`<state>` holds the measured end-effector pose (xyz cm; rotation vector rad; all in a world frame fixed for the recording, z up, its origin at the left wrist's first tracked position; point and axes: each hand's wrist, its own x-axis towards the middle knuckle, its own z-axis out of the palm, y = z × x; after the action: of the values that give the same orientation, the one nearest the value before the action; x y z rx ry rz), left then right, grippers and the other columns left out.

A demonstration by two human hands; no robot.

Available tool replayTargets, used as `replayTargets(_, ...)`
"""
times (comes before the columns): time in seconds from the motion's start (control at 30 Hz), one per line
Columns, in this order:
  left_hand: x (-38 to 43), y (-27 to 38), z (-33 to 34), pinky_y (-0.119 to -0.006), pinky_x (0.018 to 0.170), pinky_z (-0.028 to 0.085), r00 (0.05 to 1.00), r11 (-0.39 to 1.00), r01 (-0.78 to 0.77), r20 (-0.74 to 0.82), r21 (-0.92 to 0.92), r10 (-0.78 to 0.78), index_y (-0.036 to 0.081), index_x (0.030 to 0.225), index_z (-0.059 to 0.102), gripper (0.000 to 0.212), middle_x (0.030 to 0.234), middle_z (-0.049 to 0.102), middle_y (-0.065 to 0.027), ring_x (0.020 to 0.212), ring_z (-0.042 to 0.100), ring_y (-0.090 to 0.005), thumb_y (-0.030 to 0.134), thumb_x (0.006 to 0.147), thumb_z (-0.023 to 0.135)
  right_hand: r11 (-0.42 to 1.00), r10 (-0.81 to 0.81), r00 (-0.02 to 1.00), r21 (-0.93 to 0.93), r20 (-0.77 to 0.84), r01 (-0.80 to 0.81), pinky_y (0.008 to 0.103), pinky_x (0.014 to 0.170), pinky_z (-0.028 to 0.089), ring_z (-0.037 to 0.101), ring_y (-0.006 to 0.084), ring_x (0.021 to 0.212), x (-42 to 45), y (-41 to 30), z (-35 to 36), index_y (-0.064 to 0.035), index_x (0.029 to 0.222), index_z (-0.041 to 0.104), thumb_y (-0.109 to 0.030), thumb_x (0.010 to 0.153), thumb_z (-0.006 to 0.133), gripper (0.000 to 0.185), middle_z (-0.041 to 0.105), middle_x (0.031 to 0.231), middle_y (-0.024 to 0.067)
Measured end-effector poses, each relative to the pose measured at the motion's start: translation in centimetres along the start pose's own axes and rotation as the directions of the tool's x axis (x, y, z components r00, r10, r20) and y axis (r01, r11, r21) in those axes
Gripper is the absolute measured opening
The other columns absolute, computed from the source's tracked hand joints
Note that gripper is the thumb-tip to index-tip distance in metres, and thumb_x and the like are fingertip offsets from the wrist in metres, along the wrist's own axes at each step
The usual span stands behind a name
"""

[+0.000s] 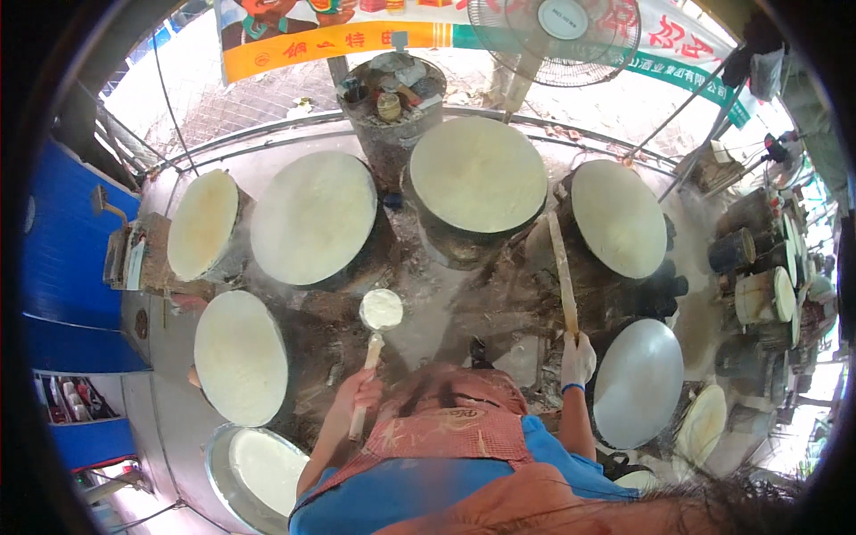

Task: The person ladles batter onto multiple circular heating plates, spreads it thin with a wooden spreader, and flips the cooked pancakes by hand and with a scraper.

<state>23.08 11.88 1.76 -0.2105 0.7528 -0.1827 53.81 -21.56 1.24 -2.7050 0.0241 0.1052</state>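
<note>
My left hand point(368, 390) grips the wooden handle of a ladle point(382, 309) whose round bowl is full of pale batter. In my right hand point(578, 360), which wears a whitish glove, is a long wooden spreader stick point(563, 271) pointing away from me. Just right of that hand lies a bare grey round griddle point(638, 383). Pale, thin sheets of batter cover several other round griddles, among them one at front centre point(478, 175), one at front right point(618, 219) and one at left point(241, 358). A large basin point(221, 461) of batter stands at lower left.
A cluttered metal drum point(391, 107) stands beyond the griddles, below a caged fan point(555, 33) and a printed banner. Stacked round flatbreads point(701, 428) lie at lower right. Blue panels point(73, 247) border the left side. More drums point(762, 297) stand far right.
</note>
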Motion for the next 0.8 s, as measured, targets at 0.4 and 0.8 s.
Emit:
replayTargets(0.4,4.4,-1.5,3.5,-0.022,0.030,0.029,0.991,0.982,-0.107,0.060,-0.154,0.117,0.017,0.119,0.050,0.025,0.056,0.034,0.0008,0.038,0.032,-0.0078,0.023,0.097,0.040,0.856,-0.472,0.853,-0.115,0.221,0.503,0.0434,0.064,0.047,0.061,0.0337,0.074,3.6,0.6,-2.0,-0.0066,0.095,0.063,-0.032,0.078,0.062,0.030,0.063,0.079,0.0168)
replayTargets(0.8,0.4,-0.8,2.0,-0.019,0.028,0.024,0.996,0.979,-0.072,0.038,-0.189,0.081,0.016,0.103,0.052,0.012,0.055,0.035,0.0021,0.037,0.031,-0.0062,0.019,0.091,0.050,0.830,-0.513,0.800,-0.059,0.312,0.555,0.0430,0.067,0.046,0.062,0.0329,0.075,7.5,-10.6,3.6,-0.0090,0.095,0.057,-0.036,0.073,0.066,0.036,0.064,0.079,0.0150)
